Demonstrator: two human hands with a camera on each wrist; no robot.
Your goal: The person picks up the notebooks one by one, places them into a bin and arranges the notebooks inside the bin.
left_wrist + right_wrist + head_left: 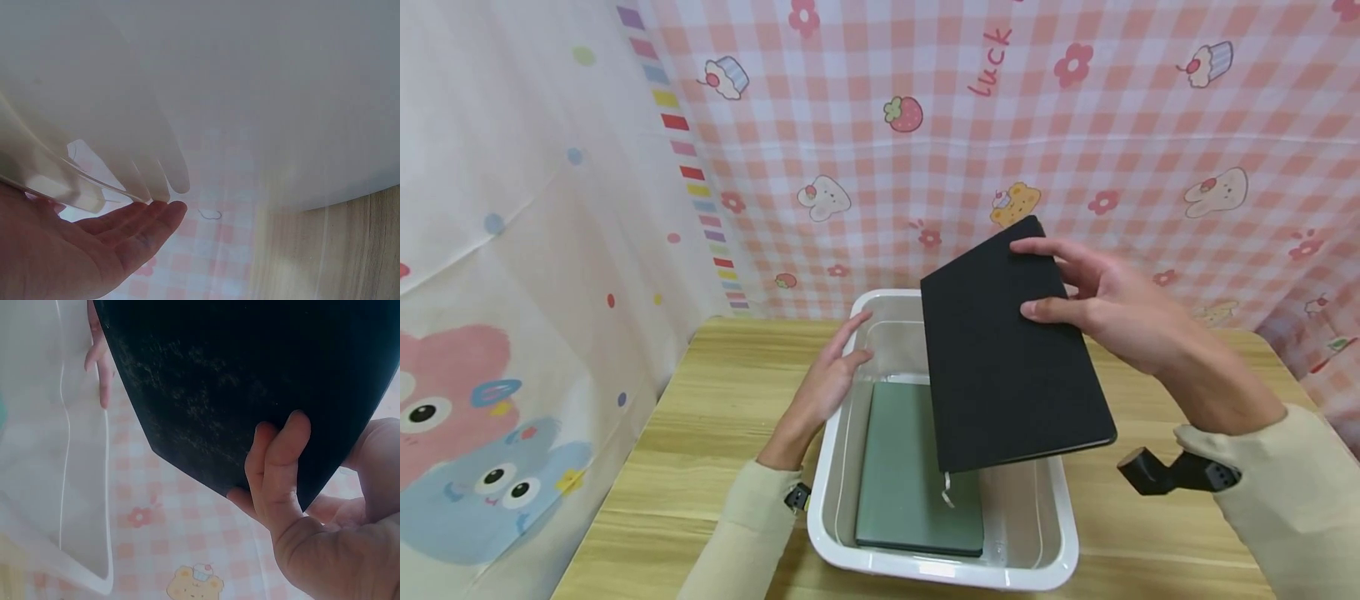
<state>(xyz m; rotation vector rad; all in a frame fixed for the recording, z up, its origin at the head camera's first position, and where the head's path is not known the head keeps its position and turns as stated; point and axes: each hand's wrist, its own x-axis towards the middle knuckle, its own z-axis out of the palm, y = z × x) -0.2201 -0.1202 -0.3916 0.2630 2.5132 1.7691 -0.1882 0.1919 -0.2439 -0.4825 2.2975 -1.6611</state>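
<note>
A black notebook [1000, 367] is tilted above a white plastic bin [1063, 533], gripped along its right edge by my right hand [1120, 308]. The thumb and a finger lie on its front, and in the right wrist view other fingers [284, 450] press its back. A pale ribbon [948, 492] hangs from the notebook's lower corner. Inside the bin a green notebook [910, 467] lies flat on the left, partly covered in this view by the black one. My left hand [823, 383] rests at the bin's left rim with fingers extended; its fingertips touch the wall in the left wrist view.
The bin stands on a wood-grain table [700, 433]. Behind it hangs a pink checked cloth [865, 167], and a pale patterned curtain [535, 250] is on the left. A small black device [1180, 473] is strapped to the right wrist.
</note>
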